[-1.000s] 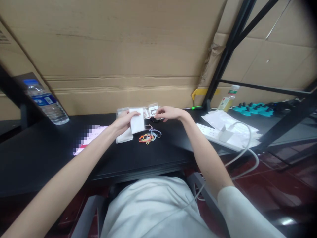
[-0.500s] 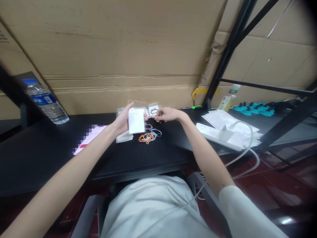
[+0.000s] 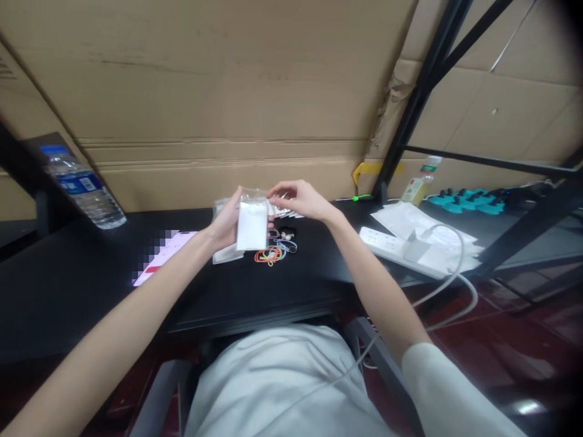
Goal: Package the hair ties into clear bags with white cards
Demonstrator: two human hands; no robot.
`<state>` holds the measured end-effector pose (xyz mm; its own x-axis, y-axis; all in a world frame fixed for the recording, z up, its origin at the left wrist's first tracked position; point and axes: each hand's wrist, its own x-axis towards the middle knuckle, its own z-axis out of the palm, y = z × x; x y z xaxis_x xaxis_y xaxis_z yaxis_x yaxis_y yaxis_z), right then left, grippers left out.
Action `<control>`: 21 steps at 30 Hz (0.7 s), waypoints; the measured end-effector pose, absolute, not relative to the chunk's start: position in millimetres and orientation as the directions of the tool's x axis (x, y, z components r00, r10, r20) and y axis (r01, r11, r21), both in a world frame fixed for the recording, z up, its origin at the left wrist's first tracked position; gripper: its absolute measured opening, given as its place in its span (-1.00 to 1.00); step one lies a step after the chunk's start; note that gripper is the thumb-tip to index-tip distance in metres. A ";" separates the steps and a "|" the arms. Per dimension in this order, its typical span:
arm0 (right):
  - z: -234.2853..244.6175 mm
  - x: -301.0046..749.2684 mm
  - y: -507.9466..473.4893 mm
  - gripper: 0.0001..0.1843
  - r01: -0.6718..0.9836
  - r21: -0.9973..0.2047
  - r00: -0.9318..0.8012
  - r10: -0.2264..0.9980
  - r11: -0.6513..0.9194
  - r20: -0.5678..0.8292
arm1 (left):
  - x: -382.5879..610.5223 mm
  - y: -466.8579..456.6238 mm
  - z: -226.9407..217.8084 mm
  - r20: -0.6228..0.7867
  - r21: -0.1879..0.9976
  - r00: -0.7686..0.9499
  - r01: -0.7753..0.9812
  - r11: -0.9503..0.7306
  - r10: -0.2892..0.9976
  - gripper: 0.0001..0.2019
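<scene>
My left hand (image 3: 226, 223) is closed on a small clear plastic bag (image 3: 252, 226) with a white card inside, held upright above the table. Beside the bag's top right edge is my right hand (image 3: 298, 199), its fingers bent and reaching to the bag's upper part; whether they pinch it I cannot make out. Below the hands lies a tangle of coloured elastic cords (image 3: 269, 254), orange, yellow and blue. A small dark item with light beads (image 3: 288, 234) rests just behind them. More white cards in clear bags (image 3: 228, 254) lie under my left hand, and others lie partly hidden behind my right.
A phone (image 3: 166, 256) lies on the black table (image 3: 218, 297) at left, near a water bottle (image 3: 84, 187). To the right are a white power strip (image 3: 401, 250) with a cable, papers (image 3: 421, 224), a drink bottle (image 3: 419, 181) and teal objects (image 3: 469, 200). Cardboard (image 3: 228, 91) stands behind.
My right hand has moved up and left from the small items to the top of the bag. The dark beaded item now lies uncovered on the table. The bag has dropped slightly.
</scene>
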<state>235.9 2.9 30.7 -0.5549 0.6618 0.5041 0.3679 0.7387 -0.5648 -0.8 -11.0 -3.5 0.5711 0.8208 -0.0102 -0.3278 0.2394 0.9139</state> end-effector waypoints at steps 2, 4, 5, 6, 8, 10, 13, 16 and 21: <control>28.5 224.6 -0.8 -0.74 0.419 -0.478 -0.510 0.635 0.772 0.580 | -1.2 -11.8 -4.3 -0.012 0.917 0.597 -0.313 0.246 0.802 -0.19; 25.3 214.4 -3.2 -0.79 0.466 -0.397 -0.499 0.606 0.790 0.620 | -2.2 -11.2 -5.7 -0.013 0.926 0.612 -0.291 0.241 0.791 -0.20; 24.0 210.4 -4.2 -0.81 0.485 -0.370 -0.500 0.598 0.793 0.627 | -2.8 -10.5 -6.4 -0.012 0.930 0.617 -0.283 0.236 0.787 -0.20; 23.1 207.3 -5.1 -0.83 0.502 -0.351 -0.499 0.596 0.790 0.629 | -3.4 -9.8 -7.1 -0.008 0.932 0.621 -0.278 0.231 0.784 -0.19; 22.8 204.0 -7.0 -0.85 0.524 -0.338 -0.497 0.603 0.782 0.624 | -4.5 -8.6 -7.7 -0.007 0.935 0.632 -0.271 0.230 0.775 -0.19; 24.0 203.6 -9.2 -0.84 0.523 -0.353 -0.494 0.614 0.776 0.616 | -5.2 -8.7 -7.1 -0.010 0.934 0.644 -0.267 0.237 0.765 -0.17; 27.4 206.4 -11.8 -0.81 0.507 -0.425 -0.484 0.656 0.750 0.580 | -5.3 -11.1 -5.2 -0.032 0.937 0.669 -0.239 0.255 0.743 -0.15; 31.3 210.9 -12.2 -0.78 0.484 -0.520 -0.500 0.710 0.704 0.496 | -4.8 -13.2 -5.2 -0.056 0.943 0.680 -0.204 0.262 0.731 -0.17; 37.5 219.4 -12.0 -0.75 0.306 -0.679 -0.578 0.697 0.667 0.424 | -5.1 -11.0 -8.9 -0.072 0.945 0.683 -0.186 0.268 0.727 -0.14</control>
<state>219.4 -12.0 37.5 -0.5779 0.6971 0.4244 0.3065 0.6673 -0.6788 -5.1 -11.0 -8.9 0.6829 0.7270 -0.0719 -0.1859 0.2681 0.9453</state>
